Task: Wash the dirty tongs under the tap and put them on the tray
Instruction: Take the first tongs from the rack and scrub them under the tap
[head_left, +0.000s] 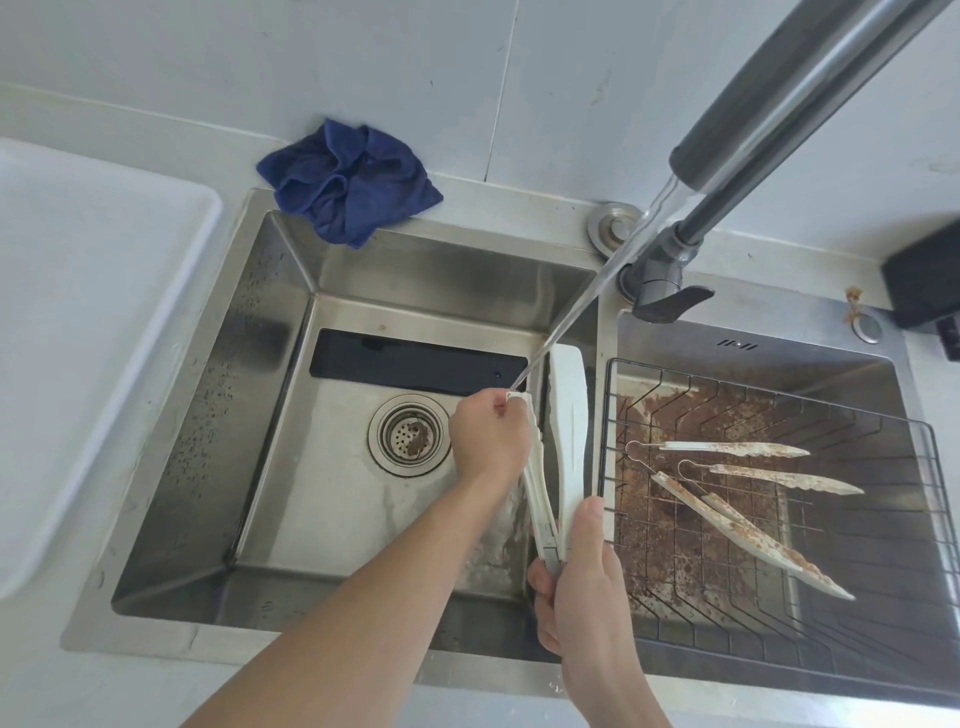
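Observation:
A pair of white tongs (569, 415) is held over the left sink basin (291, 467). My right hand (582, 582) grips them at the hinged end. My left hand (488, 441) pinches the tip of the left arm, where the water stream (582, 306) from the tap (779, 114) lands. The other arm points away from me, free. Two more dirty tongs (737, 483), smeared brown, lie on a wire rack (883, 525) in the right basin. The white tray (93, 312) sits on the counter at the left.
A crumpled blue cloth (348, 179) lies on the sink's back rim. The drain strainer (410, 434) holds brown residue. The tap's lever (670, 304) stands between the basins. A black object (924, 270) is at the right edge. Brown dirt covers the right basin floor.

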